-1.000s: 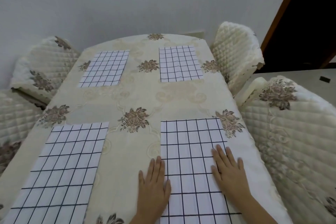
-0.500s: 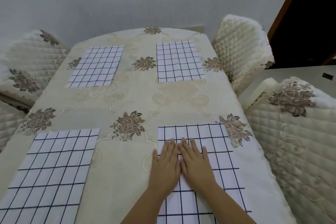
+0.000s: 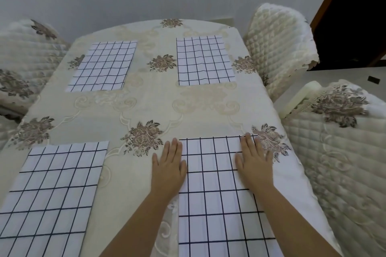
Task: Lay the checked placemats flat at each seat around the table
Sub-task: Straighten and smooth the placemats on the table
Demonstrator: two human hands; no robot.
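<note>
Half a second ago both hands lay together on the middle of the near-right checked placemat (image 3: 217, 194). Now the left hand (image 3: 169, 166) and right hand (image 3: 253, 161) have swept apart to its far corners, palms flat, fingers straight, gripping nothing. The mat lies smooth on the floral tablecloth (image 3: 146, 106). The near-left placemat (image 3: 52, 194), far-left placemat (image 3: 102, 67) and far-right placemat (image 3: 203, 60) already lie flat, so the task looks nearly finished.

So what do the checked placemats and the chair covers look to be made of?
Placemats: thin woven cloth, probably cotton, matte; the grid lines waver and faint creases show. Chair covers: padded quilted fabric, slight sheen, shown by diamond stitching and a scalloped lace-like hem.
</note>
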